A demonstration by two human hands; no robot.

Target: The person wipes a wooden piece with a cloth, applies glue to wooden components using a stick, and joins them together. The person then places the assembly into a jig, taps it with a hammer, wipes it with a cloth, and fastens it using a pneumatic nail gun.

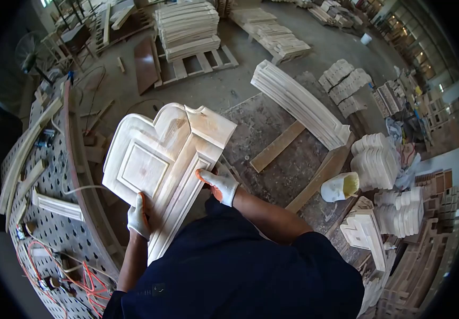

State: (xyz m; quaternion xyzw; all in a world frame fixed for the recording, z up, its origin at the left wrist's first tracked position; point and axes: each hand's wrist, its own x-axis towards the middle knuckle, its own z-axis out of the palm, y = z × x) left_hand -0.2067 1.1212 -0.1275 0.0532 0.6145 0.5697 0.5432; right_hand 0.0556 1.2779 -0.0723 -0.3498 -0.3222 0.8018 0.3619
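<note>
A pale carved wooden panel [171,154] with a raised square and a scalloped top edge is held up at a tilt before my body. My left hand [139,217], in a white and orange glove, grips its lower left edge with the thumb on the face. On the panel's right edge, my right hand [219,186], gloved the same way, has its thumb on the front moulding; the fingers behind are mostly hidden. Beyond the panel, a long moulded piece [301,103] lies across the far side of the dusty work table [272,186].
At the left stands a perforated table [75,239] with orange hoses [88,284] and wooden strips. A white bucket [340,187] sits at the right, near stacked carved pieces [374,159]. Further off, a pallet [197,64] bears piled boards [187,29]; a fan [29,52] stands back left.
</note>
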